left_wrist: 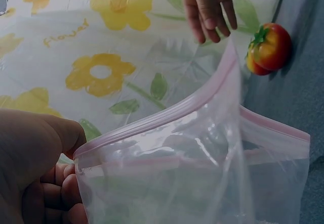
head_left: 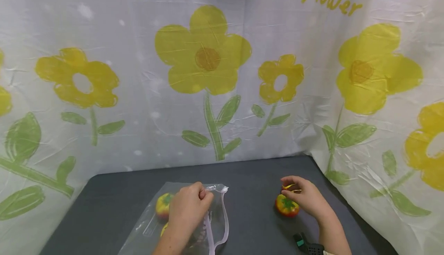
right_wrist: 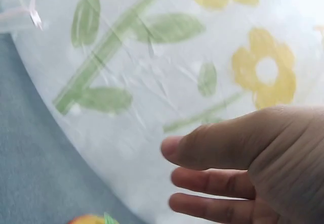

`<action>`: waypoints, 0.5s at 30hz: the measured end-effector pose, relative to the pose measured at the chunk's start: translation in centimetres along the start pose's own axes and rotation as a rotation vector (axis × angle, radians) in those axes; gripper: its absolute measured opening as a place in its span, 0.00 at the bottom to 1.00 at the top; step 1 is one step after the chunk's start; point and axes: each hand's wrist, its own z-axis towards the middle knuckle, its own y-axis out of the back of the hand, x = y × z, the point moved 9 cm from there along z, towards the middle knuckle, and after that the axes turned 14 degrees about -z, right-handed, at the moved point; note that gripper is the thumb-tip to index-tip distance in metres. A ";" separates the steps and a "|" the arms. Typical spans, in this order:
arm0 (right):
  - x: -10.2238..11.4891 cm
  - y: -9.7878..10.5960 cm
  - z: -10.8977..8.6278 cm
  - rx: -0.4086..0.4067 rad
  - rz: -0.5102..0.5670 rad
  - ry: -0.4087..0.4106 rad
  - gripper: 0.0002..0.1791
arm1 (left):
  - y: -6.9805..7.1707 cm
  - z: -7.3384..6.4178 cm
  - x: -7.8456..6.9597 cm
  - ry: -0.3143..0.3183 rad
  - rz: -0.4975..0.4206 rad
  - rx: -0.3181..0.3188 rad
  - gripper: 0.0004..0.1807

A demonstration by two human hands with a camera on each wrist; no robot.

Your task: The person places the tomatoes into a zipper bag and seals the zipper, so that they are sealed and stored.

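My left hand (head_left: 189, 208) pinches the upper corner of a clear zip bag (head_left: 149, 218) with a pinkish seal, its mouth spread apart on the right. Inside the bag lies a yellow-and-red fruit (head_left: 161, 208) with a green top; a second yellow piece (head_left: 163, 230) shows partly behind my wrist. Over on the right, my right hand (head_left: 305, 197) hovers with bent, parted fingers by a red-and-yellow tomato (head_left: 287, 206) with green leaves. Behind those fingers another yellow-red piece (head_left: 288, 187) is mostly hidden. In the right wrist view nothing sits between thumb and fingers (right_wrist: 212, 181).
Under everything is a dark grey table (head_left: 249, 193). A white curtain (head_left: 145, 143) printed with yellow flowers hangs along its back and sides. A black band with a green patch (head_left: 300, 242) is on the right wrist.
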 end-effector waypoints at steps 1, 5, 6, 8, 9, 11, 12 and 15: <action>-0.5 0.2 0.1 -0.014 -0.010 -0.014 0.21 | 0.0 0.0 0.0 0.001 0.001 0.002 0.13; -2.9 0.7 0.6 -0.058 -0.071 -0.084 0.25 | -0.1 0.1 0.1 0.007 0.010 0.010 0.12; -3.6 0.8 0.7 -0.070 -0.092 -0.108 0.26 | -0.1 0.1 0.1 0.008 0.012 0.012 0.12; -4.9 0.8 1.0 -0.087 -0.131 -0.143 0.29 | -0.1 0.1 0.1 0.007 0.017 0.015 0.12; -5.5 0.8 1.2 -0.093 -0.146 -0.159 0.30 | -0.2 0.1 0.1 0.005 0.018 0.015 0.12; -6.7 0.6 1.5 -0.094 -0.158 -0.189 0.33 | -0.2 0.1 0.0 0.003 0.020 0.016 0.12; -7.2 0.4 1.6 -0.089 -0.159 -0.197 0.34 | -0.2 0.1 0.0 0.003 0.021 0.017 0.12; -8.7 -0.4 1.9 -0.063 -0.143 -0.237 0.39 | -0.3 0.1 0.1 0.006 0.025 0.022 0.12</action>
